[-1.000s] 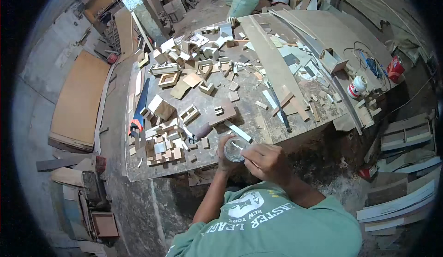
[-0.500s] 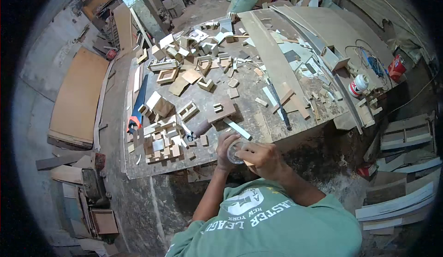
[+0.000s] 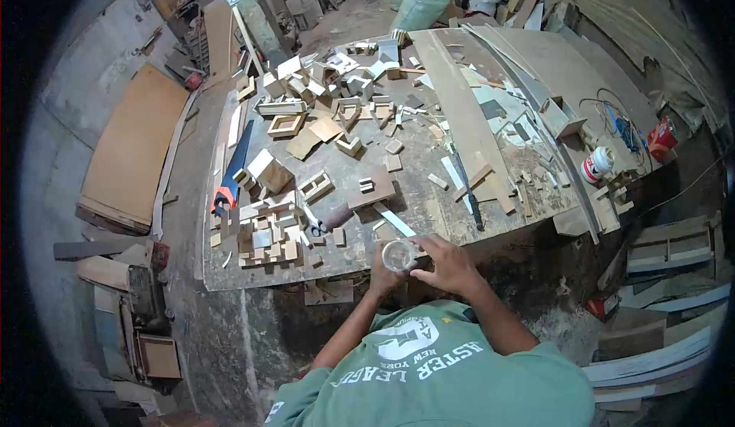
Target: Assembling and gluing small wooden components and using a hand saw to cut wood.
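A clear, round, see-through cup [image 3: 398, 255] is held just off the near edge of the workbench, its round rim facing up. My left hand [image 3: 383, 275] is closed around its left side; the fingers are partly hidden behind it. My right hand [image 3: 450, 268] grips the right side, thumb below and fingers above. What the cup contains is too small to make out. Just beyond my hands lie a pale wood strip [image 3: 395, 219] and a brown board [image 3: 372, 189] with small wood pieces on top. A dark rolled piece [image 3: 337, 216] and scissors [image 3: 315, 224] lie to the left.
Small wooden frames and blocks [image 3: 268, 235] crowd the bench's left side. A handsaw [image 3: 233, 168] lies at the left edge. Long boards [image 3: 459, 105] stretch across the right. A white bottle [image 3: 598, 164] and a red can [image 3: 661, 138] stand near the right edge.
My right hand has drawn its fingers back from over the cup's mouth and now holds its right side. A small tan piece that showed under that hand is no longer visible.
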Demonstrator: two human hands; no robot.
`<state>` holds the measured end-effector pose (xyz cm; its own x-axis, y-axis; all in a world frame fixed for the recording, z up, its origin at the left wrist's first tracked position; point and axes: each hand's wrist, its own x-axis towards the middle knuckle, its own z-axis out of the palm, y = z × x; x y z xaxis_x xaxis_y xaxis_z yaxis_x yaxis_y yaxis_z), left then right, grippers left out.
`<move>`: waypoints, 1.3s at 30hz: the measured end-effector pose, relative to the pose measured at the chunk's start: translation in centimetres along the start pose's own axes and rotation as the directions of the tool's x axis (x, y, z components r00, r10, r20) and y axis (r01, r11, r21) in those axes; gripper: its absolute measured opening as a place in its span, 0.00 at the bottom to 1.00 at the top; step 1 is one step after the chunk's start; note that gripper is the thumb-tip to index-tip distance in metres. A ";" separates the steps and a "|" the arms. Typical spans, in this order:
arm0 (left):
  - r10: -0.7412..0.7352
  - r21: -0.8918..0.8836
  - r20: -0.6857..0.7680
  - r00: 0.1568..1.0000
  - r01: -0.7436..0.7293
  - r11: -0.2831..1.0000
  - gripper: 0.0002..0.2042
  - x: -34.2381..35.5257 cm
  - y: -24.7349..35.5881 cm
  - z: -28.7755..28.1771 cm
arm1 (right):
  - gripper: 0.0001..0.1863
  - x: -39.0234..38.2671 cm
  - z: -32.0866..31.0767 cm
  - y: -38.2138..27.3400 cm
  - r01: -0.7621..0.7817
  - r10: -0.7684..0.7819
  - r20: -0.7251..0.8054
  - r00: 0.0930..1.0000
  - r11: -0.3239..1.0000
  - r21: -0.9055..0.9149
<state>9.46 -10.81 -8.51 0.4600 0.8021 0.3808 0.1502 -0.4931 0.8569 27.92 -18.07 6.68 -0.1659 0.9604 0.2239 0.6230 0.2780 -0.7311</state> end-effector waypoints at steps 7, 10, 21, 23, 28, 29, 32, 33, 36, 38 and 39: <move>-0.295 0.284 -0.153 0.943 0.328 0.901 0.29 -0.5 -1.3 -1.9 | 0.39 -1.5 3.2 6.1 -0.171 0.230 0.252 0.940 0.956 -0.236; -0.136 0.402 -0.304 0.943 0.256 0.879 0.30 -2.5 -7.1 -3.6 | 0.39 -0.7 4.9 7.3 -0.138 0.207 0.352 0.913 0.968 -0.210; -0.335 0.286 -0.485 0.808 0.508 0.812 0.33 0.1 -6.1 -3.7 | 0.30 1.8 11.3 12.0 -0.161 0.252 0.243 0.937 0.926 -0.341; -0.368 0.278 -0.472 0.801 0.532 0.800 0.33 -0.1 -6.2 -3.6 | 0.30 1.9 12.7 13.6 -0.149 0.237 0.199 0.951 0.914 -0.377; -0.376 0.241 -0.420 0.826 0.502 0.831 0.42 -1.6 -7.5 -4.2 | 0.32 1.7 13.8 13.9 -0.111 0.207 0.140 0.968 0.857 -0.504; -0.329 0.232 -0.415 0.848 0.448 0.864 0.43 -2.0 -7.5 -4.2 | 0.36 1.6 13.6 14.4 -0.093 0.203 0.196 0.959 0.884 -0.457; -0.401 0.075 -0.404 0.822 0.466 0.881 0.44 -2.8 -6.8 -4.0 | 0.40 0.5 14.1 15.1 -0.066 0.124 0.088 0.988 0.872 -0.484; -0.377 0.038 -0.371 0.849 0.419 0.907 0.42 -3.2 -6.8 -4.1 | 0.45 0.0 13.8 15.0 -0.083 0.163 0.124 0.979 0.869 -0.487; -0.379 0.066 -0.375 0.846 0.432 0.899 0.40 -4.4 -7.7 -3.9 | 0.50 -0.6 13.2 14.7 -0.203 0.277 0.131 0.952 0.891 -0.406; -0.376 0.056 -0.393 0.839 0.430 0.901 0.38 -5.8 -8.8 -3.8 | 0.56 -1.1 14.0 15.1 -0.124 0.195 0.100 0.976 0.865 -0.486; -0.336 0.116 -0.401 0.853 0.411 0.904 0.37 -6.7 -9.7 -4.3 | 0.57 -0.8 14.3 14.6 -0.111 0.184 0.100 0.978 0.859 -0.499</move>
<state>1.20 -9.98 -17.89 -0.0087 0.9843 0.1761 0.4264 -0.1557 0.8910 26.25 -14.55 -13.36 -0.1241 0.9921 0.0194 0.9354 0.1235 -0.3312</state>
